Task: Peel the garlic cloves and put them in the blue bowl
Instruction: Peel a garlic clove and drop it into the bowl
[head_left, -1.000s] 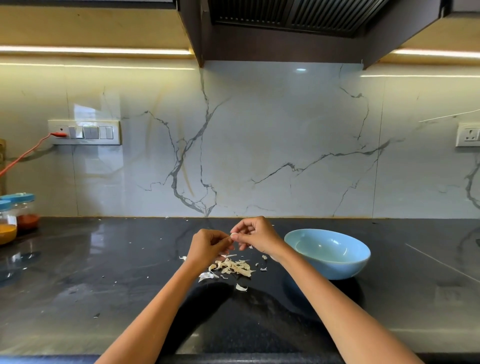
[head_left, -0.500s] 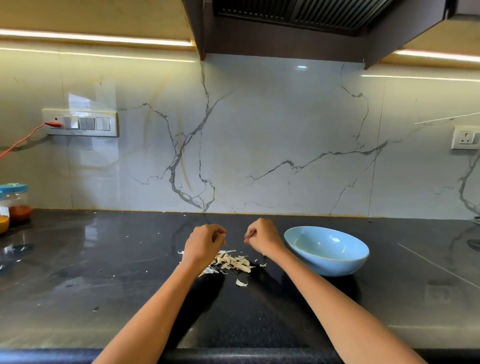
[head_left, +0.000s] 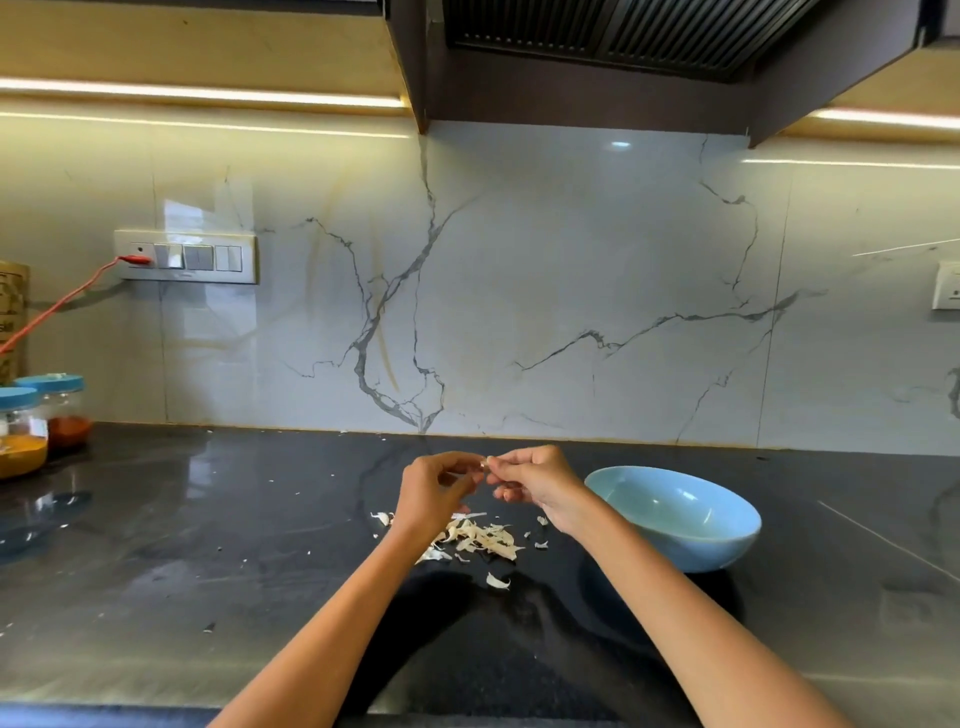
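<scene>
My left hand and my right hand meet above the dark counter, fingertips together. Between them they pinch a small pale garlic clove, mostly hidden by the fingers. Below the hands lies a heap of white garlic peels, with one stray peel nearer to me. The blue bowl stands on the counter just right of my right hand; its visible inside looks bare.
Two blue-lidded spice jars stand at the far left by the wall, under a switch plate with a red cable. The black counter has small peel scraps scattered on it. A marble backsplash rises behind, a hood overhead.
Half a second ago my hands were pulled apart; now they have come back together, fingertips meeting on the clove. The view has shifted slightly.
</scene>
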